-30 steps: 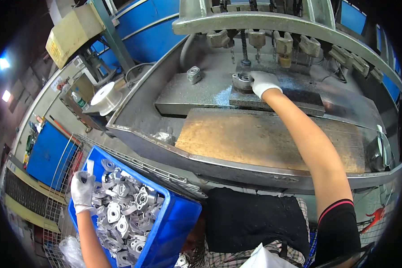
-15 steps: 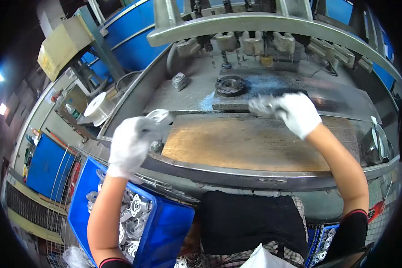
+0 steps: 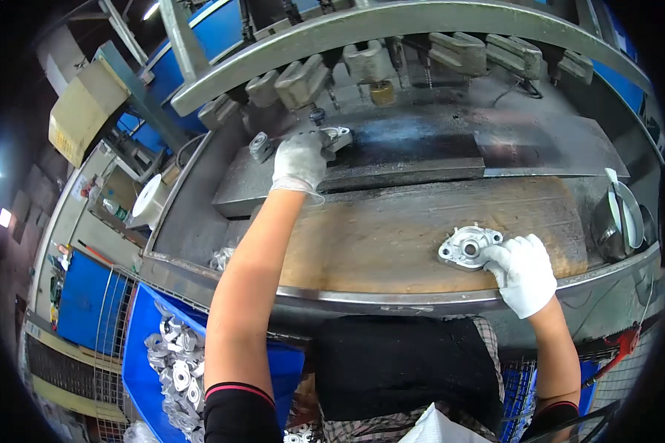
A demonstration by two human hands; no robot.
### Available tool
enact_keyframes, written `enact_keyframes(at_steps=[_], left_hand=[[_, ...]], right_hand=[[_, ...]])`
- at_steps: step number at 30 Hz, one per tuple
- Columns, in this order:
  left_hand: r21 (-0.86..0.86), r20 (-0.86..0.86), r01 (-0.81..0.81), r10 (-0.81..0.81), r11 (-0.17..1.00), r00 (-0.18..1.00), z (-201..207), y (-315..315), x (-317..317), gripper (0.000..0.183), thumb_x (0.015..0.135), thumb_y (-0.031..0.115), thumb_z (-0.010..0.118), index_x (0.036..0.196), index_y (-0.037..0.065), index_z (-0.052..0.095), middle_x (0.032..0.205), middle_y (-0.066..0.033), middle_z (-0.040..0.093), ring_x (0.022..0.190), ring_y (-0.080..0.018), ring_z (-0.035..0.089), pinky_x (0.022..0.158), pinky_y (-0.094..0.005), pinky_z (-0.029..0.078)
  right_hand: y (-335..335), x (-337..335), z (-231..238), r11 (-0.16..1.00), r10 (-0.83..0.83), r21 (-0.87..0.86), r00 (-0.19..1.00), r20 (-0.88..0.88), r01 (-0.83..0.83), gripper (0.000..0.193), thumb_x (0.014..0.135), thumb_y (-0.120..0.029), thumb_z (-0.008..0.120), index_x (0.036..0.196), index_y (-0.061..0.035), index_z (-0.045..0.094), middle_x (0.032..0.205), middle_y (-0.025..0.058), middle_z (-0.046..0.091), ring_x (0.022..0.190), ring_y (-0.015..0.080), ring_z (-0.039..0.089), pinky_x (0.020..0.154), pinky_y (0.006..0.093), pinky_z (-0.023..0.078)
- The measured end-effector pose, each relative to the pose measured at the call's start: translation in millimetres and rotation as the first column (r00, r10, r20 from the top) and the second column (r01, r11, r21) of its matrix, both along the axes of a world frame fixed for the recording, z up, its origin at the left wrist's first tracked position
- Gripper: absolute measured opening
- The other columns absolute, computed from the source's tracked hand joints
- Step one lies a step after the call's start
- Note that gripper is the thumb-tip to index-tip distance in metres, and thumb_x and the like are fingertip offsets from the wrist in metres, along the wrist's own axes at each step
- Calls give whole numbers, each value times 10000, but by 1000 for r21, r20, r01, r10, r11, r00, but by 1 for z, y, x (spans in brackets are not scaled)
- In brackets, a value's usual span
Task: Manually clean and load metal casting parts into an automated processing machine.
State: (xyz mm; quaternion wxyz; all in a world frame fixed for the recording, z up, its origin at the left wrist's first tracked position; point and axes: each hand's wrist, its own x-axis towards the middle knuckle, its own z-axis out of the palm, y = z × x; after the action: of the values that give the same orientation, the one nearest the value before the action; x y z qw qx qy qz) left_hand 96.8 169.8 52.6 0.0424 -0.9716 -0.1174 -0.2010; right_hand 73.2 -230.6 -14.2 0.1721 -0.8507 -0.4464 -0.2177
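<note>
My left hand, in a white glove, reaches to the back left with its fingers closed on a silver metal casting. The casting is above the dark metal block, where the hand covers part of it. At the front right, my gloved right hand grips the edge of another flanged metal casting with a hole in its middle. That casting is at the wooden board; I cannot tell whether it rests on the wood. A small metal part stands left of my left hand.
A blue bin with several castings stands at the lower left. Overhead, a metal bar carries several clamp blocks and drill-like rods. A metal pot sits at the right rim. Something crumpled and shiny lies near the front left.
My left hand has gone from the front left to the back block with its casting. My right hand has come from the block to the near right with the other casting. The view has shifted.
</note>
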Motion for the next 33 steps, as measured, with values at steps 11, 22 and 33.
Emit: enact_keyframes(at_steps=[11,22,33], left_hand=[[-148,82,102,-91,984,992,-29,18,28,194,880,126,578,1042,85,677,1038,-167,672,1021,-353,617,878,-403,475],[-661,382,263,14,703,924,-27,-12,-19,310,861,195,661,1145,72,645,1129,-152,670,1037,-272,643,926,-333,469],[-865,448,382,-157,-326,880,-69,-185,-188,769,870,251,708,1476,56,276,1426,-140,431,1236,-257,514,1043,-366,409]], right_hand=[[-3,6,-5,1000,-15,9,1000,11,15,157,769,-108,654,922,-142,640,759,43,563,743,229,544,753,374,406],[3,1,-3,998,60,32,998,9,-61,160,766,-124,680,915,-165,639,770,34,606,757,225,571,728,375,402],[0,-51,9,954,83,285,995,52,-94,187,691,-121,746,853,-153,658,707,67,573,695,281,550,670,395,407]])
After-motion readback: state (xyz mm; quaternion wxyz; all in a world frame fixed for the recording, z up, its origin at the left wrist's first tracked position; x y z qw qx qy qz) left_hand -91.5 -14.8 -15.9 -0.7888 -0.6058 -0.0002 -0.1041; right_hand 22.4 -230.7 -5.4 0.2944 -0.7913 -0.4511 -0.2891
